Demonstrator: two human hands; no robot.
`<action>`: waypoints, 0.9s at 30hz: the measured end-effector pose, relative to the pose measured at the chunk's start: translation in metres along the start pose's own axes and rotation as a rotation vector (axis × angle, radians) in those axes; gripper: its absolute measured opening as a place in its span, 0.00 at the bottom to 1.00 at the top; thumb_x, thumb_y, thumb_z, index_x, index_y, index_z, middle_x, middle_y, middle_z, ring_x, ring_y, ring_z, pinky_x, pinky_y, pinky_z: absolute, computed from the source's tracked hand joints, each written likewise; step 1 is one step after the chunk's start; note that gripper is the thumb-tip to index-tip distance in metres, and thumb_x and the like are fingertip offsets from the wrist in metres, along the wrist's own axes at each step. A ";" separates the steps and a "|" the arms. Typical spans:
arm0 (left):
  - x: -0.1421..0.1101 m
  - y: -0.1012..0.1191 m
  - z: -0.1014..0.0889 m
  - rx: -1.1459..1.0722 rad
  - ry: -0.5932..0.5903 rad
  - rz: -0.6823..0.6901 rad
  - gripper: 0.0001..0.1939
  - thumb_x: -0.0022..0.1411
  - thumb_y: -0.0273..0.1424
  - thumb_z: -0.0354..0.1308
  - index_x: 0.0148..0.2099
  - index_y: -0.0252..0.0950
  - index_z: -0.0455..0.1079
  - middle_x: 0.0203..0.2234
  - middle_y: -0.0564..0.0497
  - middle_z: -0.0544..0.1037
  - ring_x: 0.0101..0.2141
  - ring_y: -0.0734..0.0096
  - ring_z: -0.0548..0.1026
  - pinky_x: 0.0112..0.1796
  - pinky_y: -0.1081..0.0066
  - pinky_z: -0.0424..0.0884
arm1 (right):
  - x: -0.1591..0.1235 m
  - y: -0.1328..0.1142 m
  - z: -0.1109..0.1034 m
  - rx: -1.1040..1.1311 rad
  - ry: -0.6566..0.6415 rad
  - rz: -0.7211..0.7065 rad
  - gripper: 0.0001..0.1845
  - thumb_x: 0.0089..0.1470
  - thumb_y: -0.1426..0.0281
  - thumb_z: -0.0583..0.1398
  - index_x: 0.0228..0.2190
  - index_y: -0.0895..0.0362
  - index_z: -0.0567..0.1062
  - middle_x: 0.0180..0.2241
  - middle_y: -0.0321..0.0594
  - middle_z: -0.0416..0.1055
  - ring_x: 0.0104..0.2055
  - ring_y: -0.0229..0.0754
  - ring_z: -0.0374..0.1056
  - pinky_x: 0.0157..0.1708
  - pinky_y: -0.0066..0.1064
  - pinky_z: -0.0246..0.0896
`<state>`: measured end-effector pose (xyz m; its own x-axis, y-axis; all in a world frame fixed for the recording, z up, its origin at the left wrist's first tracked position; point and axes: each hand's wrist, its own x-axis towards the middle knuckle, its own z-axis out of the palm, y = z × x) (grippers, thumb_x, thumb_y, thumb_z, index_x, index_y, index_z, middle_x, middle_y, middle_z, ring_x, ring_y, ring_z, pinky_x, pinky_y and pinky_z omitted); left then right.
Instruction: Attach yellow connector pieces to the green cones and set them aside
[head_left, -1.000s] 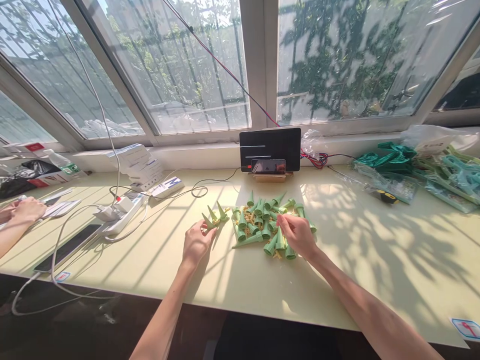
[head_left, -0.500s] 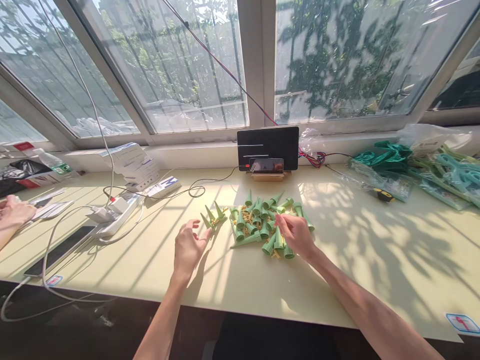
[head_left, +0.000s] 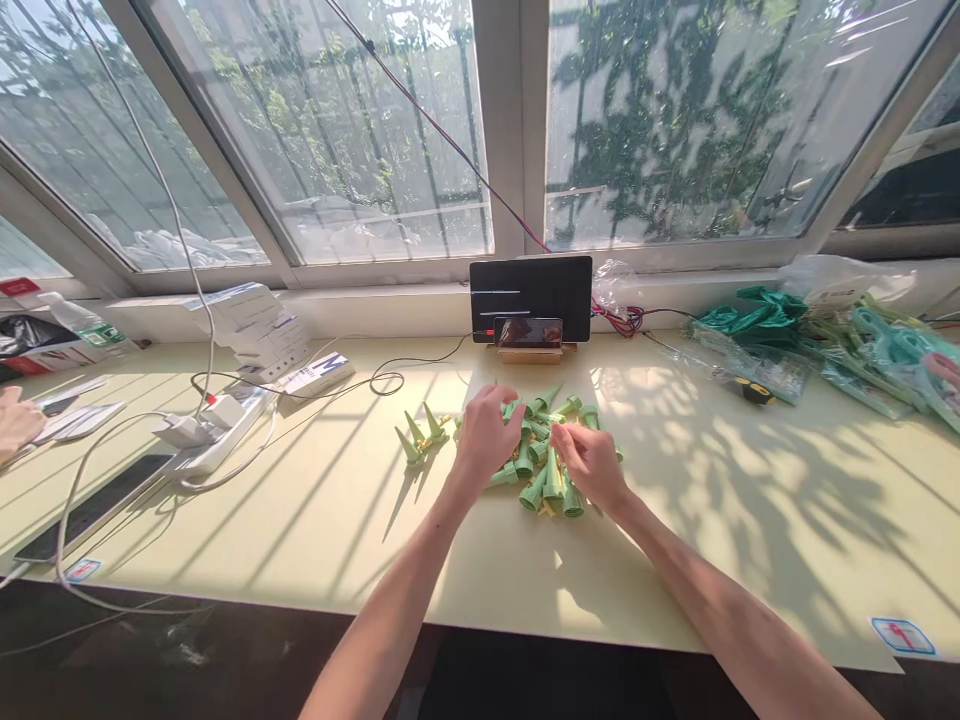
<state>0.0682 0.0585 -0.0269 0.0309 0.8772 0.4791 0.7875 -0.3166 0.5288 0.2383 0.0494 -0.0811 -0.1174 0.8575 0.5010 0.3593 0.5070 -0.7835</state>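
Observation:
A pile of green cone-shaped pieces [head_left: 553,480], with small yellowish bits among them, lies on the pale yellow table in front of me. Over the pile's left side reaches my left hand [head_left: 489,437], its fingers curved and apart, partly covering the cones beneath. At the right side of the pile is my right hand [head_left: 591,462], thumb and fingers pinched together; anything between the fingertips is too small to make out. Left of the pile, several slim green cones [head_left: 415,430] stand point up, with yellow bits beside them.
Behind the pile stand a black tablet [head_left: 531,285] and a phone [head_left: 528,332] on a holder. A power strip [head_left: 225,430] with cables and another phone [head_left: 94,508] lie left. Plastic bags [head_left: 757,315] and a black-yellow tool [head_left: 752,391] lie right. Another person's hand [head_left: 19,420] shows far left.
My left hand has moved right, from beside the standing cones to over the pile. My right hand stays pinched at nearly the same place. The view has shifted slightly.

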 end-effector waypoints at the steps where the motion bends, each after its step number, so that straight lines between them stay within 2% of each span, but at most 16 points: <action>1: 0.005 -0.002 0.007 0.043 0.001 -0.006 0.07 0.62 0.31 0.56 0.40 0.36 0.73 0.35 0.49 0.76 0.26 0.72 0.71 0.32 0.70 0.68 | 0.001 0.002 0.000 -0.008 0.012 -0.002 0.26 0.65 0.57 0.50 0.21 0.57 0.70 0.14 0.32 0.57 0.17 0.34 0.53 0.21 0.28 0.47; 5: 0.004 -0.015 0.024 0.174 0.067 -0.070 0.10 0.62 0.34 0.56 0.42 0.36 0.73 0.36 0.46 0.76 0.36 0.63 0.74 0.32 0.68 0.67 | 0.004 0.007 -0.002 -0.012 0.045 0.003 0.26 0.65 0.57 0.50 0.21 0.57 0.70 0.14 0.31 0.55 0.17 0.34 0.53 0.21 0.28 0.48; 9: -0.006 -0.022 0.027 0.238 0.064 -0.098 0.14 0.62 0.38 0.56 0.46 0.38 0.74 0.39 0.45 0.76 0.39 0.61 0.74 0.34 0.67 0.67 | 0.004 0.009 -0.002 -0.029 0.049 -0.024 0.25 0.66 0.58 0.51 0.21 0.57 0.70 0.14 0.31 0.53 0.17 0.34 0.51 0.21 0.28 0.47; 14: -0.007 -0.022 0.025 0.297 -0.066 -0.186 0.16 0.61 0.41 0.56 0.47 0.38 0.74 0.38 0.45 0.76 0.39 0.59 0.74 0.33 0.66 0.67 | 0.003 0.010 -0.001 -0.030 0.038 -0.017 0.25 0.66 0.58 0.51 0.21 0.57 0.70 0.14 0.30 0.54 0.16 0.34 0.51 0.21 0.28 0.48; 17: -0.006 -0.022 0.025 0.297 -0.099 -0.208 0.16 0.61 0.41 0.56 0.46 0.38 0.74 0.38 0.45 0.76 0.40 0.59 0.75 0.33 0.67 0.67 | 0.003 0.010 -0.001 -0.022 0.054 0.002 0.25 0.65 0.58 0.51 0.22 0.57 0.71 0.14 0.30 0.54 0.16 0.33 0.51 0.21 0.28 0.48; 22: -0.007 -0.025 0.026 0.268 -0.095 -0.175 0.15 0.60 0.41 0.57 0.43 0.38 0.74 0.35 0.45 0.77 0.37 0.60 0.75 0.31 0.68 0.65 | 0.003 0.010 -0.001 -0.015 0.035 0.018 0.25 0.66 0.57 0.51 0.22 0.57 0.71 0.14 0.32 0.57 0.17 0.35 0.55 0.22 0.29 0.50; 27: -0.008 -0.029 0.030 0.232 -0.061 -0.125 0.13 0.60 0.39 0.57 0.42 0.37 0.74 0.33 0.45 0.77 0.34 0.61 0.75 0.31 0.68 0.64 | 0.002 0.009 0.000 -0.013 0.009 0.027 0.26 0.66 0.55 0.49 0.22 0.56 0.71 0.14 0.32 0.57 0.17 0.35 0.54 0.22 0.29 0.50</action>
<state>0.0631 0.0713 -0.0673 -0.0437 0.9265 0.3737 0.9074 -0.1197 0.4028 0.2415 0.0555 -0.0867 -0.0994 0.8700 0.4829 0.3741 0.4823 -0.7921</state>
